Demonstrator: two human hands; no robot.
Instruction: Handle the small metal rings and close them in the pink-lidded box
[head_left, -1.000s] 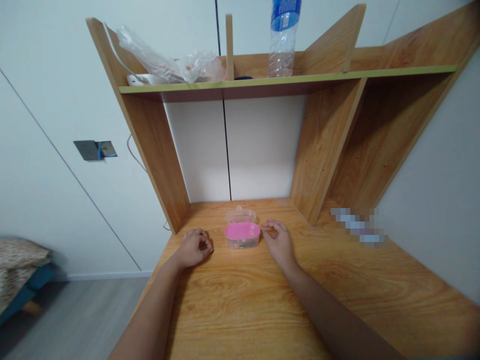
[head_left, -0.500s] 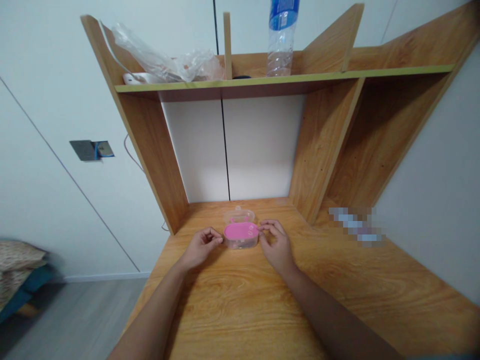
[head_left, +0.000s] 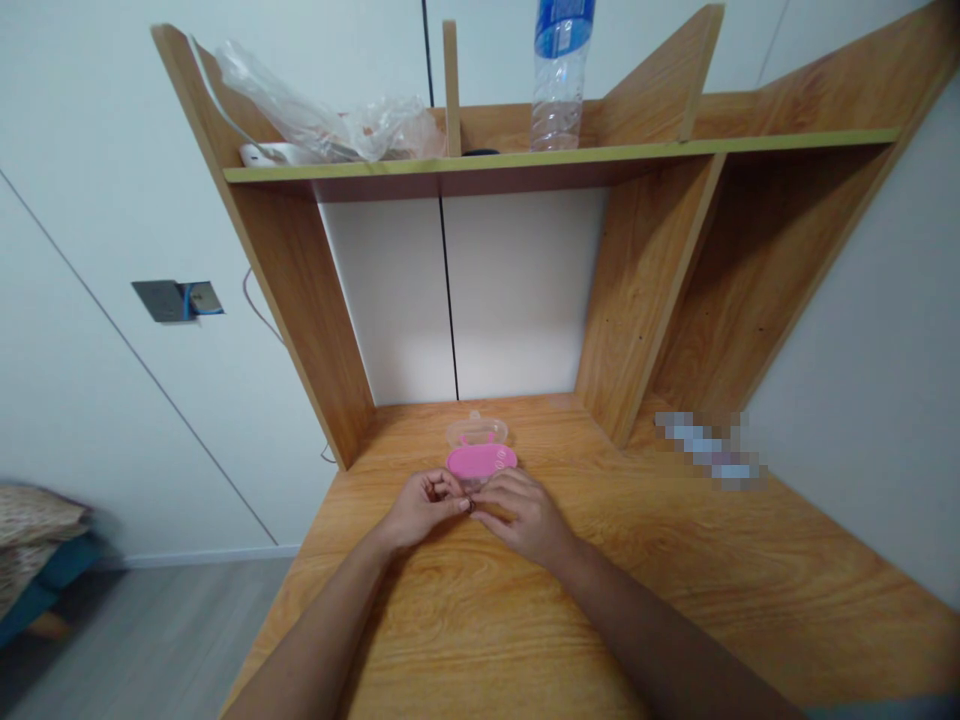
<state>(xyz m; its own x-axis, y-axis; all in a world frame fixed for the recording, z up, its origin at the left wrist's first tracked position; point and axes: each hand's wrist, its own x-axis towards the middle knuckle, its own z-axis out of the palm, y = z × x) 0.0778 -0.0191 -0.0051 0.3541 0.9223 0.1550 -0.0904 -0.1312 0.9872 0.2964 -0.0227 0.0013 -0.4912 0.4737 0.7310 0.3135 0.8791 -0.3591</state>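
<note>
Left hand [head_left: 424, 510] is pinching a small dark item [head_left: 471, 506], too small to identify, just in front of the pink-topped oval box [head_left: 481, 461]. Right hand [head_left: 531, 522] is meeting the item with its fingertips; can't tell whether they're gripping. Box is sitting on the wood-grain desk [head_left: 465, 620], clear lid [head_left: 477, 431] lying just behind. Plastic bottle [head_left: 559, 95] is standing on the shelf [head_left: 510, 160] above.

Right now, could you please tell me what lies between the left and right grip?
The head view shows a small dark thing between the left grip and right grip, too tiny to identify.
</note>
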